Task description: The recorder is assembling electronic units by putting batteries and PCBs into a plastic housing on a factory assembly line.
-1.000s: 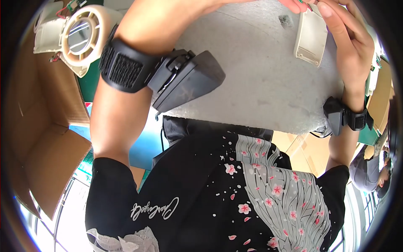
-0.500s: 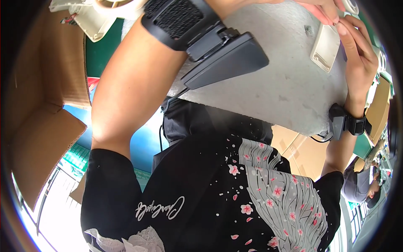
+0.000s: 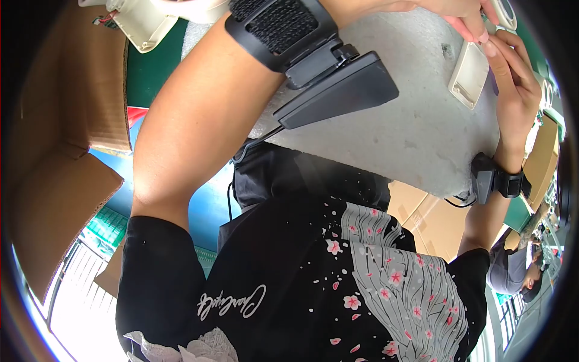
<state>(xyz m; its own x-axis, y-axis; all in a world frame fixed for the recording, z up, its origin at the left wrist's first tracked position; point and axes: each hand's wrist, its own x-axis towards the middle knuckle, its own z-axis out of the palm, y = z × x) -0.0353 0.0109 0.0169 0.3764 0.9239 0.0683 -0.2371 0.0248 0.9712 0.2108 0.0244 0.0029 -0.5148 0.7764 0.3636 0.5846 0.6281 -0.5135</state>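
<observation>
A shallow, open white plastic casing [image 3: 468, 78] is tilted above a grey foam-like slab [image 3: 398, 127] at the upper right. My right hand [image 3: 514, 81] is closed on the casing's far end, fingers bent and thumb near its rim. From the far side, my left hand [image 3: 459, 8] reaches across with its fingertips pinched together at the same end, touching or almost touching the right fingers. Whatever the left fingertips hold is too small or hidden to make out. Next to them, at the upper edge, is a rounded white part [image 3: 506, 13], partly cut off.
White plastic housings [image 3: 145, 27] with thin wires lie at the upper left on a green surface [image 3: 154, 66]. An open cardboard box [image 3: 66, 114] stands at the left. More cardboard [image 3: 434, 220] lies below the slab. A person [image 3: 512, 271] is at the far right.
My left forearm has shifted slightly right and down. The casing and my fingertips have moved down a little; both hands keep nearly the same pose.
</observation>
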